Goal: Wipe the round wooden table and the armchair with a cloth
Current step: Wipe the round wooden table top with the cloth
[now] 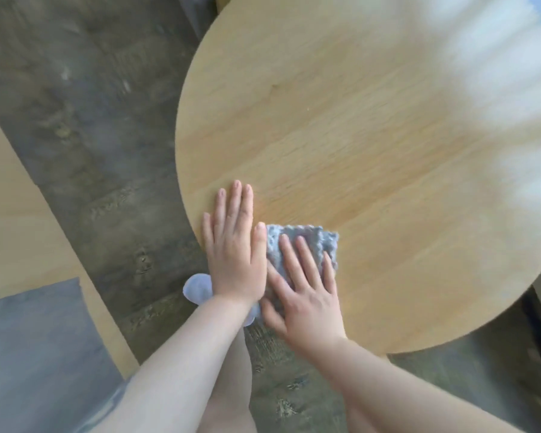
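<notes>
The round wooden table [356,135] fills the upper right of the head view, its top light oak. A folded grey cloth [306,237] with a scalloped edge lies on the table close to the near left rim. My right hand [306,295] presses flat on the cloth with fingers spread, covering its near half. My left hand [235,254] rests flat on the bare wood right beside it, fingers together and pointing away from me, holding nothing. A tan wooden frame [19,232] with a grey-blue cushion [38,345] at the left edge may be the armchair.
Dark mottled grey floor [91,135] runs between the table and the tan frame. A pale blue sock or slipper [197,287] shows on the floor under my left wrist. Bright window glare washes the table's far right side [497,57].
</notes>
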Demonstrator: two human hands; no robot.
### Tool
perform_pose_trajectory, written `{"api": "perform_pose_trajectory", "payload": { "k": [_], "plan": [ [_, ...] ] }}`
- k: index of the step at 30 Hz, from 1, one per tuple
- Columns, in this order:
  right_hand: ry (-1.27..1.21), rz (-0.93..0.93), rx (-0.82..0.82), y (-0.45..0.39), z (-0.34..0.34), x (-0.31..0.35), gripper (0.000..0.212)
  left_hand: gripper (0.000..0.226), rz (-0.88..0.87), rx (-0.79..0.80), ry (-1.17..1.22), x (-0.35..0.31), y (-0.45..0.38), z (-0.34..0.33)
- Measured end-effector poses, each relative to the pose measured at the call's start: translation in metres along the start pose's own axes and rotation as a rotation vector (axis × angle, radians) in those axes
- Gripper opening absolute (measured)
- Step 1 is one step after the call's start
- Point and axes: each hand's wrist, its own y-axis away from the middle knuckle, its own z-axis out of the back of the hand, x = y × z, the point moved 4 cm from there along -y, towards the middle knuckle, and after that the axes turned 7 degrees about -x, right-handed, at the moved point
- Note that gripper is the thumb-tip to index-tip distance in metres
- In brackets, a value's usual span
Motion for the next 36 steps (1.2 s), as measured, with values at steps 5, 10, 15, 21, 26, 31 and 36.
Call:
{"api": "perform_pose_trajectory", "payload": {
  "k": [5,10,15,21,26,31,36],
  "plan": [
    [0.095,-0.292,-0.059,-0.054,0.019,-0.059,0.069,0.059,-0.156,0.100,-0.015,0.030,-0.031,0.024],
    [0.056,-0.449,-0.071,-0.070,-0.010,0.038,0.071,0.065,-0.301,0.222,0.000,0.038,-0.057,0.034],
    [0.137,-0.078,-0.072,-0.115,0.009,-0.023,0.066,0.061,-0.325,0.283,-0.016,0.048,-0.084,0.051],
    [0.065,-0.420,-0.219,-0.115,-0.015,0.047,0.071,0.064,-0.344,0.193,-0.152,0.029,-0.114,0.042],
    [0.108,-0.072,-0.172,-0.157,0.006,-0.028,0.065,0.060,-0.314,0.213,-0.073,0.026,-0.145,0.047],
    [0.076,-1.185,-0.397,-0.144,0.020,-0.054,0.068,0.059,-0.308,0.236,-0.188,0.013,-0.160,0.046],
    [0.033,-0.093,-0.146,-0.250,0.009,-0.006,0.058,0.059,-0.199,0.236,0.106,0.013,-0.167,0.053]
  ]
}}
